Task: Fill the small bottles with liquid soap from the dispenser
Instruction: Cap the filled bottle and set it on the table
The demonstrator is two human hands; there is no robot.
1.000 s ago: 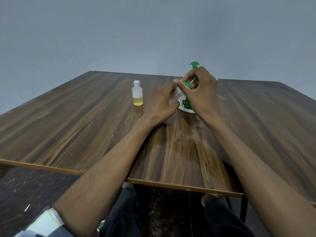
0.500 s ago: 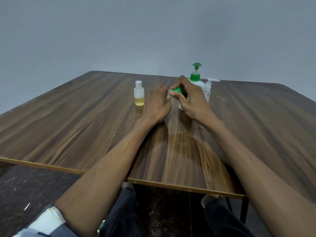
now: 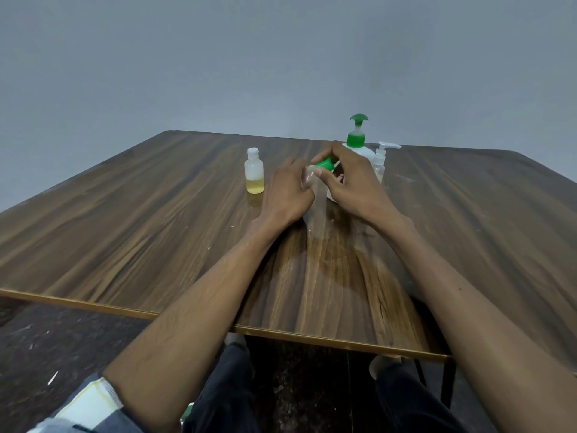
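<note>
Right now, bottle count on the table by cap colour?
Green cap or pump: 2, the soap dispenser and the small bottle held between the left hand and right hand.
White cap or pump: 2, the part-filled small bottle and the clear pump bottle.
Total: 4

I see my left hand (image 3: 288,195) curled round a small clear bottle (image 3: 309,176) while my right hand (image 3: 352,182) pinches its green cap (image 3: 324,165). Behind them stand the green-pump soap dispenser (image 3: 357,139) and a clear pump bottle (image 3: 380,160). A small white-capped bottle (image 3: 254,171), part full of yellow liquid, stands apart on the wooden table (image 3: 125,229).
</note>
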